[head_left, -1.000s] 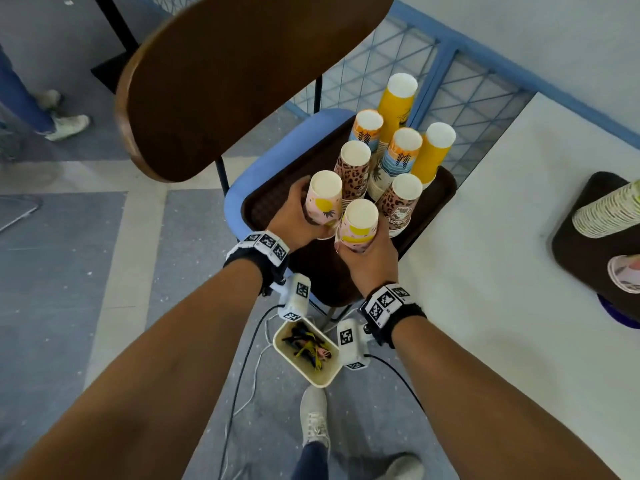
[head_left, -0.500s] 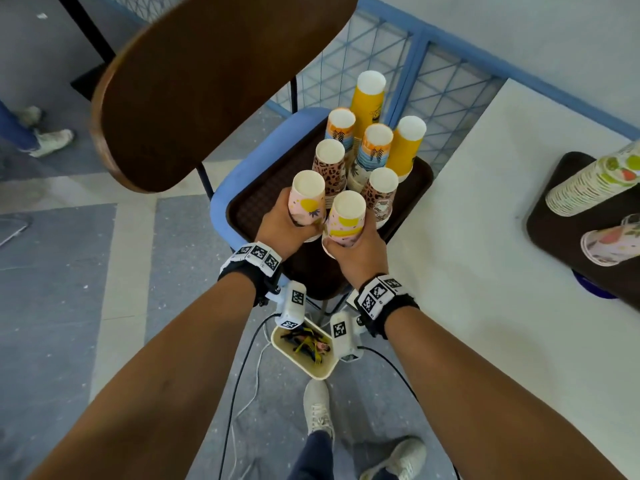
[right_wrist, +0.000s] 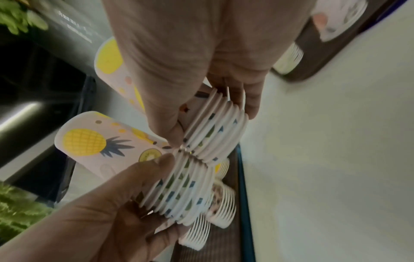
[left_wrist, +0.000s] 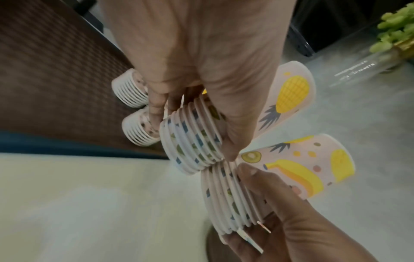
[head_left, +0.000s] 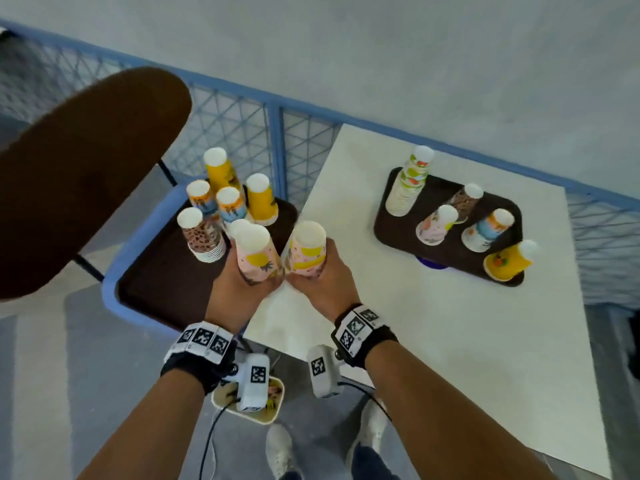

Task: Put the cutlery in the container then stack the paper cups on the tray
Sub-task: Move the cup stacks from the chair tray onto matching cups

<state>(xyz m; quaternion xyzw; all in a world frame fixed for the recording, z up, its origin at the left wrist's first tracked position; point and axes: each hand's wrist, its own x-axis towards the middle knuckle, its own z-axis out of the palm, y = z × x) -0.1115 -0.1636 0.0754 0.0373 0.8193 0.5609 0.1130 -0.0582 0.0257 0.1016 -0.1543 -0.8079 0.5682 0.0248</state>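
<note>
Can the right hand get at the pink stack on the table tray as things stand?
Probably not yet: the right hand already grips a fruit-print cup stack. The path over the white table to the pink stack looks free.

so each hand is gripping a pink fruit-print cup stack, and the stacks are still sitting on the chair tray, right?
Not quite. Each hand does grip a pink fruit-print stack: left hand on one stack, right hand on the other. But the stacks are not sitting on the chair tray; they are lifted off it, near the white table's corner. The head view shows it.
</note>
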